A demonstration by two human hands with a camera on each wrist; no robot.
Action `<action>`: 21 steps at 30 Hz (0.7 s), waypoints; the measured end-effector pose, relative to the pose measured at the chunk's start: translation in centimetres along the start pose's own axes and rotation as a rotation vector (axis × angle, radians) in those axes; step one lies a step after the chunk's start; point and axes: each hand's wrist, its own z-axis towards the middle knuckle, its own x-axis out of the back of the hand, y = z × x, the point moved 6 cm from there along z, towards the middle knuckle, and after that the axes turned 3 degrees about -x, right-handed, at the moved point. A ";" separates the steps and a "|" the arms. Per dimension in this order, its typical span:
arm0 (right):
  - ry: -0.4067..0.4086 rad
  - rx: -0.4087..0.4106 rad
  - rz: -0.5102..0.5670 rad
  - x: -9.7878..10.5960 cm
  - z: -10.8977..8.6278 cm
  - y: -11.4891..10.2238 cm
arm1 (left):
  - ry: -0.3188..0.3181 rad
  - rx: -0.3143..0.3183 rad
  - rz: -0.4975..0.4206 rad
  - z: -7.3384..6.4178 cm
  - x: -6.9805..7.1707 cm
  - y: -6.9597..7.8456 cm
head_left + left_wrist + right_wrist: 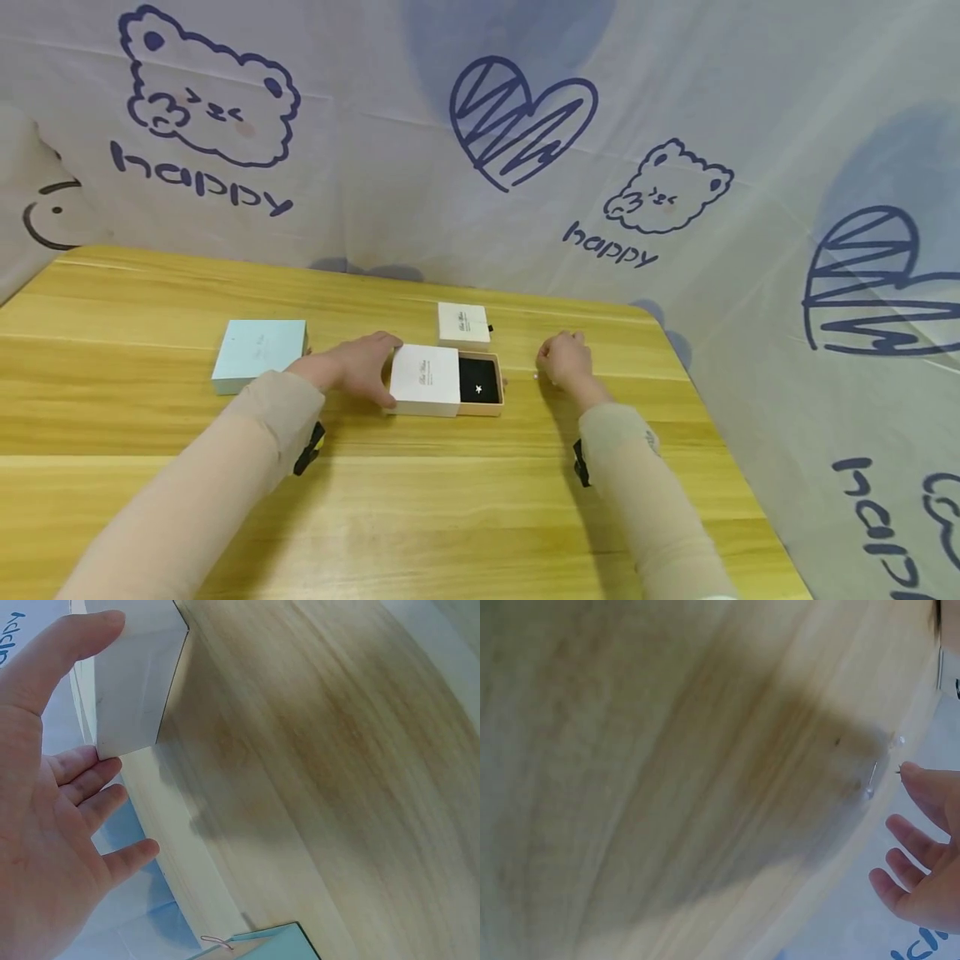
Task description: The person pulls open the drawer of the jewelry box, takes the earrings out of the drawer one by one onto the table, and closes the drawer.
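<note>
Fingers and thumb of the left hand (358, 367), in the head view, are set wide and grip the 9 o'clock end of a white box (426, 379). Its drawer stands partly out toward 3 o'clock, where a star-shaped piece (478, 389) lies on a matt black pad (486, 368). A smaller white box (463, 323) is just beside, at 1 o'clock; a pale blue box (258, 354) is at 9 o'clock, with the left hand between. The right hand (564, 360) is near the drawer, at 3 o'clock, over the smooth, wood-grained table (450, 517).

From the left wrist, the thumb lies on the box's flat side; a thin pink loop (216, 942) shows near 6 o'clock.

From the right wrist, narrow fingertips at 3 o'clock pinch a tiny pointed piece (899, 771). Beside them lies a thin pin (874, 775) with a shiny round end.
</note>
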 end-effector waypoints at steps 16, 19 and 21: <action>-0.025 -0.027 0.006 -0.9 0.2 0.5 | -0.005 0.003 0.000 0.3 -0.1 -0.2; -0.014 -0.033 0.034 -0.4 0.4 0.6 | -0.012 0.005 -0.003 0.3 -0.1 -0.1; 0.009 -0.036 0.061 0.4 0.4 0.5 | -0.012 0.005 0.001 0.3 0.0 -0.1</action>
